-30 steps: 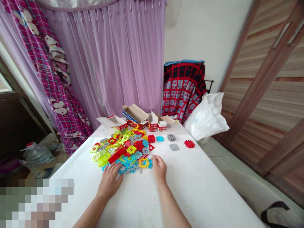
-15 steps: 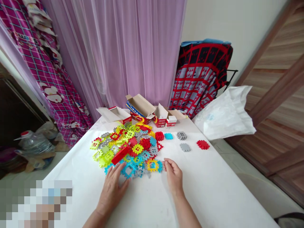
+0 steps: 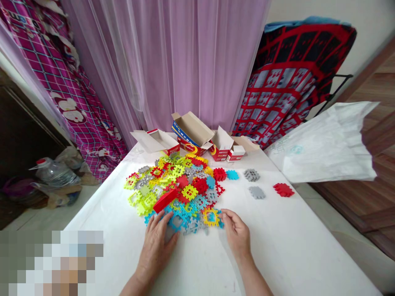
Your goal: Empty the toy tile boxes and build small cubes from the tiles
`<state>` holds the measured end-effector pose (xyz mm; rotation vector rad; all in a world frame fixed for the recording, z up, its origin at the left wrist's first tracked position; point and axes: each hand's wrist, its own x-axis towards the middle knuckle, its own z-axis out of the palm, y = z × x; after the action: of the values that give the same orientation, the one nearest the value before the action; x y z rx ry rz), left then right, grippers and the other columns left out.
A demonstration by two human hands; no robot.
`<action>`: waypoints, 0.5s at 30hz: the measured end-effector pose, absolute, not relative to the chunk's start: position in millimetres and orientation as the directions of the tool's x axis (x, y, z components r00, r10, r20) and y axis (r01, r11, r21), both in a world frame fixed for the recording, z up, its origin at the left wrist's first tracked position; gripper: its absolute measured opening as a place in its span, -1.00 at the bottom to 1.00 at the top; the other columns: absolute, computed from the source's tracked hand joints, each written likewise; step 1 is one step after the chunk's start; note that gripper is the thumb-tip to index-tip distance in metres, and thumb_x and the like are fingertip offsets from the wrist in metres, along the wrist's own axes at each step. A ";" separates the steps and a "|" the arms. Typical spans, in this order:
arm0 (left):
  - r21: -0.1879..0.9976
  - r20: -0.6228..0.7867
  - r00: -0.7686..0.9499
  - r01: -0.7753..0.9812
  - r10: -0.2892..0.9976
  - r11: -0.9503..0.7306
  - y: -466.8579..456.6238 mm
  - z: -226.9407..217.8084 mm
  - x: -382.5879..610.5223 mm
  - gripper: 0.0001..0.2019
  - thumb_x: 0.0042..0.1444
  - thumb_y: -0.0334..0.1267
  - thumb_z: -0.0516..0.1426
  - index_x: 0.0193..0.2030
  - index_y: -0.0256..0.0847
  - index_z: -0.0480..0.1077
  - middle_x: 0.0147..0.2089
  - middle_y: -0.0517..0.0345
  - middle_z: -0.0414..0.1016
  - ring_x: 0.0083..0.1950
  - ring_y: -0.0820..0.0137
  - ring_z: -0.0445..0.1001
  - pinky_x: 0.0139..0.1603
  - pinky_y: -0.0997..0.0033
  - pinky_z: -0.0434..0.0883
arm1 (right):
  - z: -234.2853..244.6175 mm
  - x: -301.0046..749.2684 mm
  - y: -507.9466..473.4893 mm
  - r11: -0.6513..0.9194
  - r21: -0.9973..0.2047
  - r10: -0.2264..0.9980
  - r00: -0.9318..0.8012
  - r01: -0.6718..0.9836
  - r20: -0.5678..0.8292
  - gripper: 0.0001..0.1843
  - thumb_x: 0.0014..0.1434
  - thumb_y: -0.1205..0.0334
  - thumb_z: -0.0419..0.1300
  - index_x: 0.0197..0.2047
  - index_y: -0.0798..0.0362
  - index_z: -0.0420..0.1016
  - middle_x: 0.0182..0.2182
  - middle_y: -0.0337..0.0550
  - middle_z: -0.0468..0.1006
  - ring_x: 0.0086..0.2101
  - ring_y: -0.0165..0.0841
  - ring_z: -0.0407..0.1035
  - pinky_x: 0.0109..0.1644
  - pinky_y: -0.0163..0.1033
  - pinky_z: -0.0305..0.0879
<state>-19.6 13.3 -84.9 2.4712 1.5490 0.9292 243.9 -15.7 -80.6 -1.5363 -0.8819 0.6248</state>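
Head view: our right hand (image 3: 237, 231) curls thumb-to-finger just beside the yellow frame (image 3: 211, 224), near-right edge of the pile (image 3: 189, 192); can't tell if it's pinching anything. Left hand (image 3: 158, 238) loosely spread. Likely we're sorting; next needs one piece freed.

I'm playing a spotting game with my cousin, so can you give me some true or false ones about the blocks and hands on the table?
1. The left hand is at the near edge of the block pile. True.
2. The yellow square frame block lies closest to the left hand. False: it is beside the right hand.
3. The rightmost toothed block on the table is red. True.
4. The cardboard boxes stand at the near end of the table. False: they stand at its far end.
5. The white bag is on the right side. True.
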 end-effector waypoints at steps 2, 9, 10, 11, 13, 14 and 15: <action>0.385 0.445 0.333 0.768 0.832 -0.513 13.3 -79.9 -19.3 -0.61 0.19 -0.13 0.10 0.16 -0.08 0.32 0.13 0.02 0.50 0.23 0.16 0.37 0.27 -0.08 0.27 | -81.8 243.8 -16.1 0.000 -0.981 0.826 0.553 0.194 0.109 -0.56 0.07 -0.10 0.19 -0.24 0.11 0.60 -0.39 -0.04 0.64 -0.37 -0.27 0.51 -0.29 -0.26 0.44; 0.792 0.326 0.046 0.532 0.944 -0.299 13.4 -61.9 -21.3 -0.72 0.14 -0.01 0.09 -0.25 -0.09 0.55 -0.13 0.02 0.58 -0.06 0.21 0.50 0.04 0.12 0.41 | -86.1 244.3 -21.6 0.024 -0.973 0.826 0.543 0.231 0.150 -0.56 0.09 -0.09 0.18 -0.23 0.13 0.60 -0.40 -0.03 0.64 -0.38 -0.27 0.51 -0.28 -0.24 0.45; 0.840 0.283 0.006 0.481 0.959 -0.251 12.8 -61.2 -21.5 -0.70 0.12 0.03 0.10 -0.27 -0.10 0.55 -0.19 0.02 0.58 -0.14 0.23 0.50 -0.04 0.18 0.43 | -86.1 244.1 -21.6 0.029 -0.973 0.826 0.543 0.230 0.153 -0.56 0.09 -0.09 0.18 -0.23 0.13 0.60 -0.40 -0.03 0.64 -0.38 -0.27 0.51 -0.28 -0.24 0.45; 0.869 0.248 -0.016 0.445 0.969 -0.215 12.0 -61.0 -21.3 -0.68 0.09 0.06 0.11 -0.29 -0.12 0.54 -0.25 0.03 0.57 -0.21 0.26 0.50 -0.11 0.23 0.44 | -85.9 243.9 -21.4 0.032 -0.972 0.825 0.543 0.232 0.157 -0.57 0.08 -0.09 0.18 -0.23 0.13 0.60 -0.40 -0.03 0.64 -0.39 -0.27 0.51 -0.28 -0.24 0.45; 0.899 0.195 -0.026 0.404 0.980 -0.168 10.2 -61.2 -19.4 -0.65 0.05 0.10 0.13 -0.30 -0.14 0.53 -0.39 0.09 0.55 -0.37 0.33 0.47 -0.28 0.32 0.43 | -85.3 243.5 -20.7 0.038 -0.971 0.820 0.547 0.236 0.165 -0.57 0.08 -0.09 0.18 -0.24 0.13 0.60 -0.42 -0.03 0.64 -0.40 -0.27 0.51 -0.29 -0.24 0.44; 0.916 0.162 -0.028 0.377 0.986 -0.139 9.2 -61.2 -17.6 -0.63 0.03 0.13 0.14 -0.31 -0.14 0.51 -0.45 0.12 0.53 -0.44 0.36 0.44 -0.36 0.36 0.42 | -85.0 243.3 -20.3 0.042 -0.970 0.818 0.550 0.238 0.170 -0.57 0.08 -0.08 0.18 -0.25 0.13 0.60 -0.42 -0.03 0.63 -0.40 -0.27 0.51 -0.30 -0.24 0.44; 0.933 0.124 -0.026 0.344 0.992 -0.108 8.3 -61.0 -15.2 -0.61 0.00 0.15 0.15 -0.32 -0.15 0.49 -0.50 0.16 0.51 -0.50 0.39 0.41 -0.43 0.39 0.40 | -84.7 243.1 -20.2 0.047 -0.969 0.817 0.550 0.241 0.176 -0.57 0.08 -0.08 0.18 -0.25 0.13 0.60 -0.43 -0.04 0.63 -0.41 -0.27 0.51 -0.30 -0.24 0.44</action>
<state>-15.2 8.3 -61.0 1.5341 1.4429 1.1469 243.1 -20.2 -84.7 -1.5018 -0.9484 0.5595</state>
